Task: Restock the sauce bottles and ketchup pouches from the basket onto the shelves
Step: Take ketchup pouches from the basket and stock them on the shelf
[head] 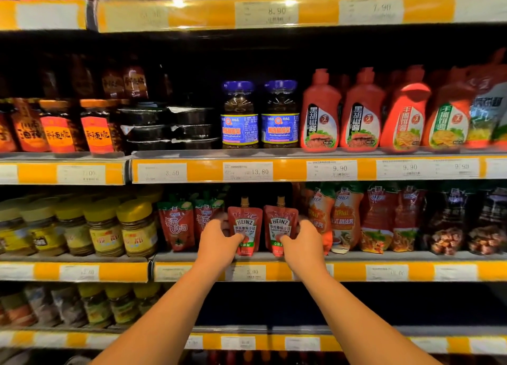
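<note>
Left grip: the left hand [219, 237] curls around the left edge of the left Heinz pouch [245, 230], thumb pressed on its front near the bottom, fingers hidden behind it.
Right grip: the right hand [300, 239] holds the right Heinz pouch [279, 228] the same way, thumb on the lower front, fingers wrapped round its right edge.
Pouch axis: both pouches stand upright, long axis vertical, gold-capped spouts pointing up, printed fronts facing the camera.
Pouch position: they stand side by side, just touching or nearly so, bases on the ketchup shelf [384, 256], directly above the 5.90 price tag [248, 272].
Left of the pouches: red tomato-sauce pouches with green tops [177, 224] stand just beside the left hand; farther left, yellow-lidded jars [137, 228].
Right of the pouches: orange and red sauce pouches [343, 219] just beside the right hand, then darker pouches farther along.
Above the pouches: on the next shelf up, two blue-lidded jars [259, 115], with red squeeze bottles [359, 112] to their right and stacked black trays [167, 126] to their left.
Surface: grey metal shelves with yellow price strips [288, 169] along the front edges.
Room: a shop aisle, dim between the shelves, light glaring on the top strip.
</note>
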Action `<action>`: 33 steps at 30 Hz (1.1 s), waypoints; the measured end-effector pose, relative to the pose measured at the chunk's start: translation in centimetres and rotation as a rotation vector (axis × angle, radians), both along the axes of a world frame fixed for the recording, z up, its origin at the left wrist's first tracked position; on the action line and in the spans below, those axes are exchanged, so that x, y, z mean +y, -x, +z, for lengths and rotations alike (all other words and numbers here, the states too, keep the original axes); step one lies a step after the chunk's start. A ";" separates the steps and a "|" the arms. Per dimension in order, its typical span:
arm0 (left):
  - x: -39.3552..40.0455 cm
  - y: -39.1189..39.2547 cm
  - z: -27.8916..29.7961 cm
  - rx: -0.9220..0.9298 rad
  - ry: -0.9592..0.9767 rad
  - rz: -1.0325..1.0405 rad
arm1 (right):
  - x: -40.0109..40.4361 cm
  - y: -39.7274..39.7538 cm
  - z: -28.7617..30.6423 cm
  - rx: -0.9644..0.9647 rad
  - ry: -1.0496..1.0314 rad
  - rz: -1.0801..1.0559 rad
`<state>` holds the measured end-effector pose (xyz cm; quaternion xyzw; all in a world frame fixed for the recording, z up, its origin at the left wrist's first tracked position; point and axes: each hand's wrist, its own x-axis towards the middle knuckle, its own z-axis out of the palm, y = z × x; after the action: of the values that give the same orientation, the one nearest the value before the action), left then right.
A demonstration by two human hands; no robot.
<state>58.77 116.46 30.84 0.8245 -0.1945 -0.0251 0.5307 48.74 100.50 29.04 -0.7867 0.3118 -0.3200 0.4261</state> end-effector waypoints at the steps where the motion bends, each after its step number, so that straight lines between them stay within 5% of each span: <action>1: 0.1 0.0 -0.2 -0.021 -0.025 0.002 | 0.0 0.1 -0.1 0.013 0.020 0.000; 11: 1.2 0.9 -1.5 -0.331 -0.274 0.125 | -0.1 2.4 -0.1 0.164 0.406 -0.074; 19: 0.4 1.3 -0.8 -0.296 -0.394 0.149 | 0.4 1.3 1.0 0.240 0.335 -0.080; 33: -4.3 0.4 0.1 -0.108 -0.418 0.232 | 0.2 -4.6 1.5 0.221 -0.083 -0.137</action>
<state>58.40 112.20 30.99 0.9333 -0.1174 0.0406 0.3369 53.36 100.73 30.49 -0.7758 0.4229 -0.2465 0.3982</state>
